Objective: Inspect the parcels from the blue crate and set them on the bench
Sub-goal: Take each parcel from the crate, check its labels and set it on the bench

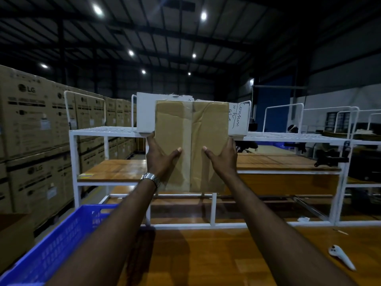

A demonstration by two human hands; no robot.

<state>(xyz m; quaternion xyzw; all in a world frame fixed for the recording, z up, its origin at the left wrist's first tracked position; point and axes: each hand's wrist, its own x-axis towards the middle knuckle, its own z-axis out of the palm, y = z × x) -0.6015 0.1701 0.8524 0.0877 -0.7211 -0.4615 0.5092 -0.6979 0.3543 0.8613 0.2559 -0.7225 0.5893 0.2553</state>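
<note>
I hold a brown cardboard parcel (191, 129) upright in front of me, well above the wooden bench (216, 256). A clear tape strip runs down its middle and its face is creased. My left hand (162, 155), with a metal watch at the wrist, grips the parcel's left edge, thumb on the front. On the right edge, my right hand (222, 157) grips the same way. The blue crate (61, 244) stands at the lower left on the bench edge; its inside is not visible.
A white metal rack (103, 131) stands behind the bench, with a white handwritten board (239, 118) on its wire top shelf. Stacked LG cartons (31, 131) fill the left side. A white controller (341, 256) lies on the bench at right. A brown box (14, 238) sits at far left.
</note>
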